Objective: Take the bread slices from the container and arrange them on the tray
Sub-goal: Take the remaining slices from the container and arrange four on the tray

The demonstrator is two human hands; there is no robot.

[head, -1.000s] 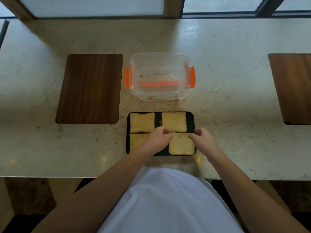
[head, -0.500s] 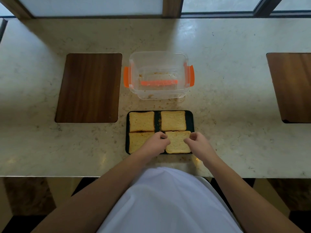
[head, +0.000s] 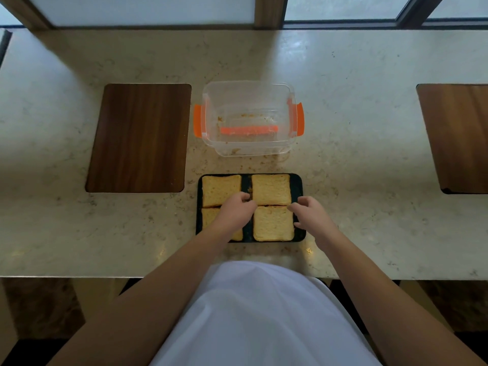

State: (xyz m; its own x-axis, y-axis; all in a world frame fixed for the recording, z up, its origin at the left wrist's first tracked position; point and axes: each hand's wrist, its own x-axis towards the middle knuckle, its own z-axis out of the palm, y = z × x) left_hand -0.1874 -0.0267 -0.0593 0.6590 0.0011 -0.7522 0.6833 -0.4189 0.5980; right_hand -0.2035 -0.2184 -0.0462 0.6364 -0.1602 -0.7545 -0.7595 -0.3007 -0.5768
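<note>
A black tray (head: pixel 298 186) lies on the counter in front of me with several toasted bread slices laid flat in a two-by-two grid. My left hand (head: pixel 235 212) covers part of the near left slice (head: pixel 208 216), its fingers curled at the far left corner of the near right slice (head: pixel 273 224). My right hand (head: pixel 310 216) pinches that slice's far right corner. The far left slice (head: pixel 219 190) and far right slice (head: pixel 272 188) lie untouched. The clear container (head: pixel 248 88) with orange clips stands just beyond the tray, holding only crumbs.
A dark wooden board (head: pixel 137 138) lies left of the container and another (head: pixel 456 138) at the far right. The pale stone counter (head: pixel 356 154) ends at a window frame at the back. Crumbs lie scattered around the tray.
The near right slice has been shifted slightly left and squared up under the far right slice. Both hands stayed at its far corners, moving a little away from me.
</note>
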